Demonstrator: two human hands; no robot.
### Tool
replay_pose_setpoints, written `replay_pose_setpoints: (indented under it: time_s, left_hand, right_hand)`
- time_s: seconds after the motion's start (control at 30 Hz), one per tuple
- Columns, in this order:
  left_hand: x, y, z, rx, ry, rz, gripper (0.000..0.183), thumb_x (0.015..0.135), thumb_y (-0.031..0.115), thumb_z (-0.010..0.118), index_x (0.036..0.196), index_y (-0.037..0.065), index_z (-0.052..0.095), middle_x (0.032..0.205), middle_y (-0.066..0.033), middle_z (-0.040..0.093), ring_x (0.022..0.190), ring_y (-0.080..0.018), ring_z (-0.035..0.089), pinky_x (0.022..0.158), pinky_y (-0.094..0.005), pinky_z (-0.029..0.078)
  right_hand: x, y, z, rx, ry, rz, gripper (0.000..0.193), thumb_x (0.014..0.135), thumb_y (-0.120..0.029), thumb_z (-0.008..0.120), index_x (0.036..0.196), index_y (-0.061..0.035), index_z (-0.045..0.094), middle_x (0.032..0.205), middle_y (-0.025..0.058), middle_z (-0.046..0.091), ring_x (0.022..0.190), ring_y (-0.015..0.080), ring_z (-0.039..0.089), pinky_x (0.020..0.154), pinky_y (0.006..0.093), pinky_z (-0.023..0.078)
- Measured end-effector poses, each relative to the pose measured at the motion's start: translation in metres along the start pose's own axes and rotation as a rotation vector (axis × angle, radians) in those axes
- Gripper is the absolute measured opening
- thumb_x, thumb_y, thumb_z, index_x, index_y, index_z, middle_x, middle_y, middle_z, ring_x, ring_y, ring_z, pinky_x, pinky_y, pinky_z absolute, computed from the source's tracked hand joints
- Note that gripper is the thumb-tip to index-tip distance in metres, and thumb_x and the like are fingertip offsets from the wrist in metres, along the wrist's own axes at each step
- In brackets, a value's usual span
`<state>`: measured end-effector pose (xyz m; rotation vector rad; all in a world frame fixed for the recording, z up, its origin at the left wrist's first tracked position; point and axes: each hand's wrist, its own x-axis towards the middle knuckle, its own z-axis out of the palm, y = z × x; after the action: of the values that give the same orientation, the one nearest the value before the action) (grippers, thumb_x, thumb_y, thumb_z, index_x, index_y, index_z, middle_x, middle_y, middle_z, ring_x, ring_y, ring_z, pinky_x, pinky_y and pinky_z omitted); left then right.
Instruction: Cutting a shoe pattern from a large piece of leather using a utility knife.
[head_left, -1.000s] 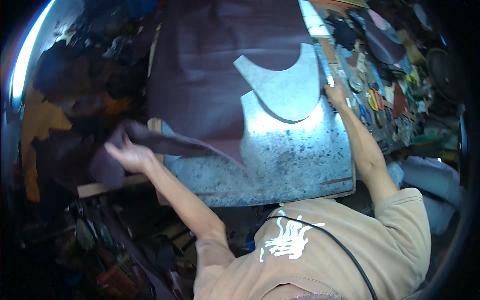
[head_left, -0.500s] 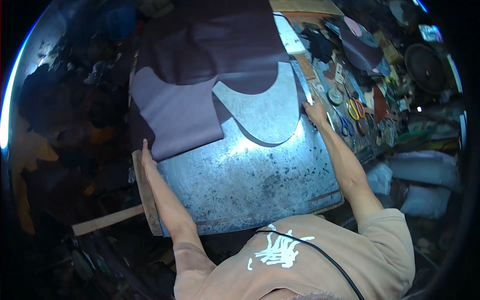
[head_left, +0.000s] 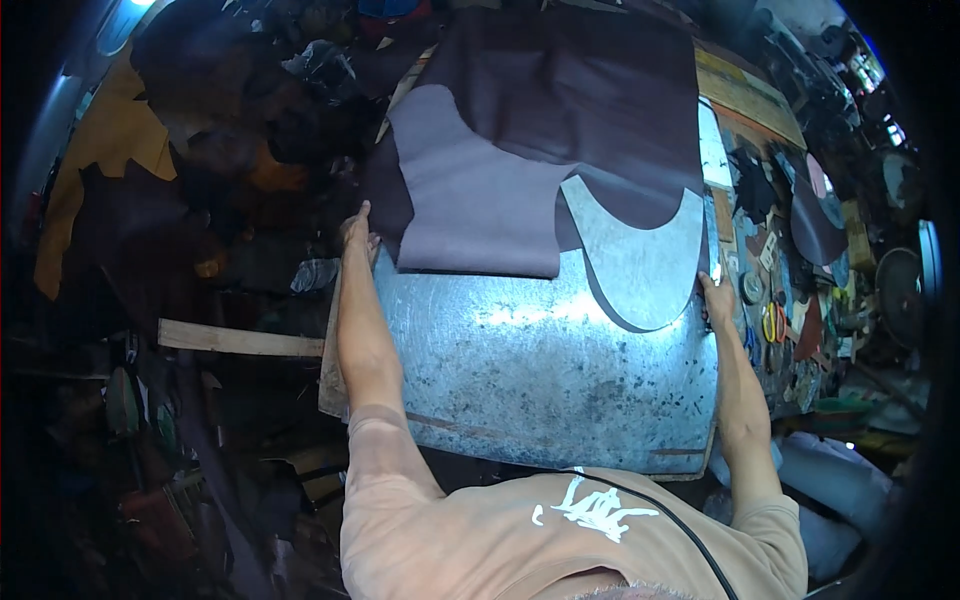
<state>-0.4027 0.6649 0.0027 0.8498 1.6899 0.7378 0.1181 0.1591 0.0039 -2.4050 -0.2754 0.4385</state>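
My left hand (head_left: 357,228) rests at the left side of the metal-topped work surface (head_left: 500,370), beside dark purple leather (head_left: 590,90). One finger of it is stretched out; the others show only in part. My right hand (head_left: 716,300) touches the right side of the surface, its fingers partly hidden at the edge. Between my hands lies a lavender-grey piece of leather (head_left: 485,215) with a curved upper edge. To its right is a pale grey, crescent-like flat piece (head_left: 645,260), partly over the dark leather.
Scissors with yellow handles (head_left: 773,322) lie among small tools and scraps on the bench at right. A wooden bar (head_left: 240,337) sticks out at left. Brown and dark leather pieces (head_left: 130,210) hang or lie farther left. A black cable (head_left: 680,515) crosses my shirt.
The view has swung left, so the work surface and leather appear farther right. My left hand is slightly farther up the left side; my right hand stays at the right edge.
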Motion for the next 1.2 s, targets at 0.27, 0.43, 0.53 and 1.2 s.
replay_pose_setpoints:
  time_s: [0.27,0.43,0.53,1.2]
  left_hand:
    - [0.059,0.009,-0.016,-0.833,0.003,-0.223,0.049,0.079,0.046,0.08,0.1,0.006,0.061,0.097,-0.0115,0.062,0.081,-0.0219,0.059,0.062,-0.0322,0.052]
    - [0.037,0.02,-0.002,-0.606,0.241,0.491,0.015,0.087,0.016,0.07,0.098,0.008,0.062,0.089,-0.004,0.062,0.078,-0.0161,0.057,0.069,-0.0293,0.048]
    - [-0.001,0.027,-0.028,-0.465,0.305,0.577,0.007,0.088,0.006,0.064,0.095,0.005,0.064,0.086,-0.003,0.061,0.08,-0.0145,0.057,0.074,-0.0285,0.047]
    - [-0.231,-0.004,-0.191,0.027,0.434,1.036,0.016,0.09,0.008,0.058,0.096,-0.005,0.066,0.089,-0.0104,0.066,0.085,-0.0201,0.061,0.083,-0.0322,0.049]
  right_hand:
    - [-0.01,-0.01,0.008,0.012,0.024,-0.007,0.052,0.085,-0.031,0.072,0.121,0.0018,0.054,0.062,0.0092,0.058,0.037,0.0172,0.048,0.032,0.0346,0.039]
    - [-0.012,-0.016,0.003,0.058,0.052,-0.055,0.046,0.082,-0.032,0.076,0.097,0.0069,0.056,0.061,0.0112,0.058,0.037,0.0207,0.051,0.033,0.037,0.04]
    - [-0.01,-0.01,-0.005,0.074,0.006,-0.019,0.044,0.082,-0.033,0.076,0.091,0.0065,0.058,0.058,0.0091,0.056,0.037,0.02,0.05,0.033,0.0364,0.039]
    - [-0.149,0.046,-0.084,-0.046,-0.169,0.029,0.047,0.089,-0.043,0.066,0.068,-0.0019,0.057,0.054,0.0055,0.051,0.04,0.0177,0.049,0.036,0.0349,0.037]
